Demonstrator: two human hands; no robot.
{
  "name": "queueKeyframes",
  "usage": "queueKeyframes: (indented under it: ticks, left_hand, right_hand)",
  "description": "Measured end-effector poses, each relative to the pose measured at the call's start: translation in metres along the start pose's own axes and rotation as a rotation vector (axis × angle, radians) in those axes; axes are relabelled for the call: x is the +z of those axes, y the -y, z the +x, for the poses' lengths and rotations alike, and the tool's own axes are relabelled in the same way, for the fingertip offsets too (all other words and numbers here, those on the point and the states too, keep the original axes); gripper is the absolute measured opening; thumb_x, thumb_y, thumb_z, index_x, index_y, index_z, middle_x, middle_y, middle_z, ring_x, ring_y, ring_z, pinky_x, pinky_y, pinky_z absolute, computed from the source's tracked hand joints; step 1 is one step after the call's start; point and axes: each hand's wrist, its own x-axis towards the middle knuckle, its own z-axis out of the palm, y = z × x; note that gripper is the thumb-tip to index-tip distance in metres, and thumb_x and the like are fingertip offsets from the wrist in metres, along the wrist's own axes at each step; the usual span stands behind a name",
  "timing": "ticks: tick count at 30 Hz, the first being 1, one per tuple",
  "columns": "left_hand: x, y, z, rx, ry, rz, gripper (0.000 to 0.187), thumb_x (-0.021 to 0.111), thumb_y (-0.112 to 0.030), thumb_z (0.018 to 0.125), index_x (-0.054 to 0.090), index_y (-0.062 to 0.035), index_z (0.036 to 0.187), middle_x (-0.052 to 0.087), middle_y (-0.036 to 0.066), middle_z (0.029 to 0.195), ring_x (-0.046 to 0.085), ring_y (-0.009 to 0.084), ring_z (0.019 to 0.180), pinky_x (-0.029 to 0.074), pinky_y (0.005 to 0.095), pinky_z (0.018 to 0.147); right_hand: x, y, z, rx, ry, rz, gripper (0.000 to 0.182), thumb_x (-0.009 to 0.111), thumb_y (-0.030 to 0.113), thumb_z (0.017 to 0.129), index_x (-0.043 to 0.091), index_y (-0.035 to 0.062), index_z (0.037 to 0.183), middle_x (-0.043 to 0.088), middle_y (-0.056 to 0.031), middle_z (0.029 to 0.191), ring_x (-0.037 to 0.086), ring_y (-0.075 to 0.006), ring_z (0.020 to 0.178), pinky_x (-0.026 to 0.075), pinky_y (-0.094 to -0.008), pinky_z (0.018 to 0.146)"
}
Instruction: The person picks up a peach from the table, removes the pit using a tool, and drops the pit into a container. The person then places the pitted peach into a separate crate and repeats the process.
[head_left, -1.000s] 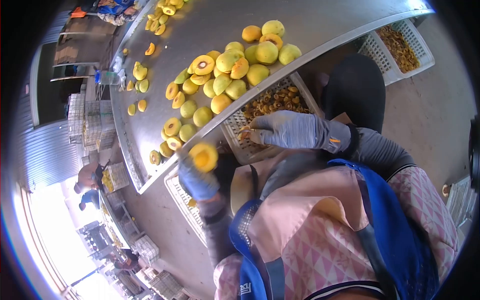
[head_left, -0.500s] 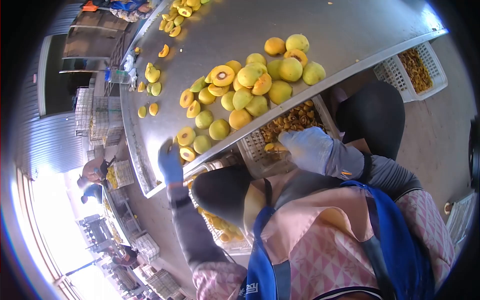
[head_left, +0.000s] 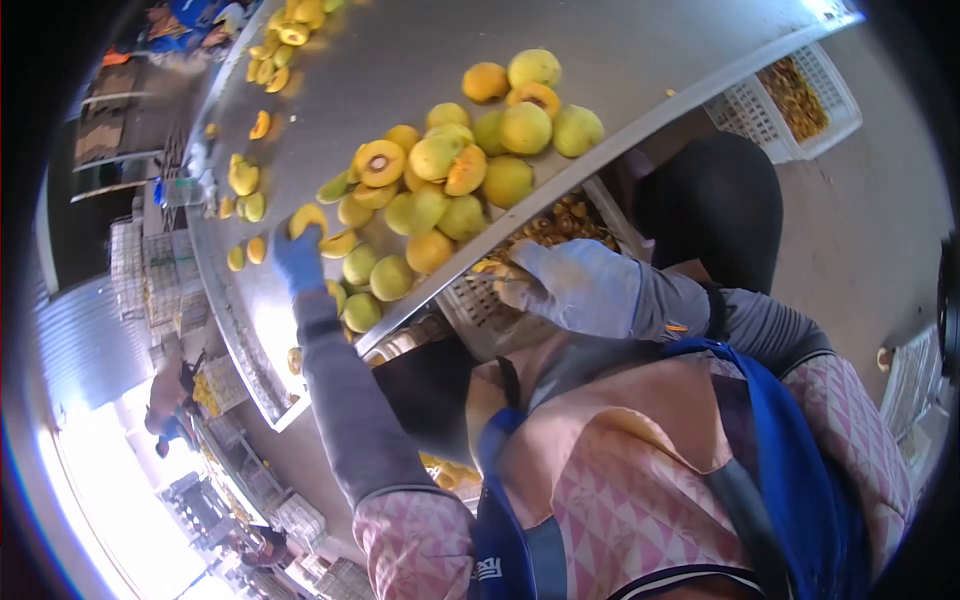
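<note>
My left hand (head_left: 297, 262), in a blue glove, reaches over the metal table (head_left: 330, 65). Its fingers close on a yellow peach half (head_left: 307, 219) at the left side of the fruit pile. Whole and halved peaches (head_left: 437, 157) lie to the right of that hand, some halves with the stone showing. My right hand (head_left: 580, 287), in a pale, stained glove, is closed around a thin metal tool (head_left: 488, 276) whose tip points left, just off the table's edge. Below this hand stands a white plastic crate (head_left: 485, 312) holding brown peach stones (head_left: 568, 222).
Another white crate (head_left: 740, 115) with brown scraps stands on the floor at right. More peach halves (head_left: 290, 30) lie at the far left of the table, near another person (head_left: 185, 30). My knee (head_left: 710, 195) is under the table's raised edge. Stacked crates (head_left: 150, 270) stand beyond.
My left hand has moved from the table's near edge farther in and now grips a peach half. My right hand has turned, bringing the thin tool into sight. The whole view has shifted somewhat.
</note>
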Motion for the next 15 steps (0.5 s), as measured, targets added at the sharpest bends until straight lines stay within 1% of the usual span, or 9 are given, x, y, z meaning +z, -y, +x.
queueKeyframes:
  ticks: [2,4,7,8,9,11,12,14,15]
  left_hand:
    - [-0.001,-0.098,-0.071,-0.106,-0.055,-0.032,0.039,0.069,-0.008,0.078,0.057,-0.002,0.115,0.062,0.006,0.099,0.06,0.018,0.085,0.051,0.032,0.077]
    - [0.01,-0.104,-0.116,0.026,0.027,-0.2,0.04,0.07,-0.006,0.077,0.056,-0.0026,0.114,0.061,0.004,0.097,0.059,0.0188,0.089,0.051,0.032,0.077]
    - [0.047,-0.133,-0.177,0.323,0.14,0.057,0.038,0.072,-0.004,0.076,0.056,-0.003,0.111,0.061,0.007,0.096,0.06,0.0195,0.09,0.051,0.0322,0.079]
    - [0.057,-0.137,-0.19,0.41,0.174,0.137,0.037,0.071,-0.004,0.077,0.056,-0.003,0.11,0.06,0.008,0.096,0.06,0.0197,0.089,0.051,0.0322,0.08]
    - [0.065,-0.142,-0.196,0.411,0.172,0.136,0.037,0.071,-0.004,0.077,0.056,-0.003,0.11,0.06,0.008,0.096,0.06,0.0197,0.089,0.051,0.0322,0.08]
    - [0.075,-0.151,-0.2,0.252,0.24,0.22,0.035,0.071,-0.002,0.076,0.056,-0.0032,0.107,0.061,0.01,0.096,0.06,0.0201,0.088,0.051,0.0325,0.081]
    - [0.075,-0.15,-0.201,0.258,0.243,0.219,0.035,0.071,-0.002,0.076,0.056,-0.0032,0.107,0.061,0.01,0.096,0.06,0.0201,0.088,0.051,0.0325,0.081]
    - [0.074,-0.144,-0.201,0.081,0.235,-0.055,0.035,0.07,-0.008,0.079,0.057,-0.0032,0.111,0.062,0.008,0.1,0.061,0.0216,0.09,0.051,0.0339,0.081]
    - [0.07,-0.144,-0.203,0.087,0.234,-0.048,0.035,0.07,-0.008,0.079,0.057,-0.0032,0.111,0.062,0.008,0.1,0.061,0.0216,0.09,0.051,0.0339,0.081]
  right_hand:
    - [0.0,0.001,0.001,-0.017,-0.054,0.077,0.029,0.061,0.029,0.092,0.055,0.0034,0.104,0.063,-0.0215,0.071,0.064,-0.0401,0.068,0.051,-0.0479,0.06]
    - [0.002,0.0,0.001,-0.007,-0.048,0.041,0.028,0.06,0.029,0.093,0.056,0.0032,0.103,0.062,-0.0216,0.071,0.064,-0.0403,0.068,0.051,-0.048,0.059]
    - [0.007,-0.003,0.001,0.025,0.003,-0.045,0.024,0.06,0.022,0.09,0.057,0.0026,0.104,0.063,-0.021,0.071,0.064,-0.0392,0.067,0.051,-0.0472,0.059]
    - [0.007,-0.003,-0.001,-0.037,-0.012,-0.109,0.023,0.061,0.018,0.087,0.057,0.0024,0.103,0.063,-0.0206,0.072,0.065,-0.0386,0.067,0.052,-0.0468,0.059]
    - [0.006,-0.002,-0.003,-0.099,-0.027,-0.173,0.023,0.061,0.013,0.084,0.057,0.0022,0.103,0.063,-0.0201,0.072,0.065,-0.0381,0.067,0.052,-0.0465,0.059]
    - [0.0,-0.001,-0.006,-0.091,0.008,-0.212,0.025,0.061,0.011,0.081,0.057,0.0019,0.104,0.064,-0.0198,0.072,0.065,-0.0374,0.067,0.053,-0.0462,0.059]
    - [-0.003,0.0,-0.008,-0.081,0.046,-0.247,0.027,0.061,0.008,0.078,0.057,0.0017,0.105,0.064,-0.0194,0.072,0.066,-0.0367,0.067,0.053,-0.0459,0.059]
    - [-0.01,0.005,-0.011,-0.06,0.062,-0.205,0.025,0.061,0.011,0.081,0.057,0.0017,0.105,0.064,-0.0202,0.074,0.066,-0.0375,0.067,0.053,-0.0462,0.06]
    - [-0.012,0.007,-0.01,-0.044,0.081,-0.16,0.024,0.062,0.013,0.084,0.057,0.0018,0.105,0.064,-0.021,0.075,0.065,-0.0383,0.068,0.053,-0.0464,0.06]
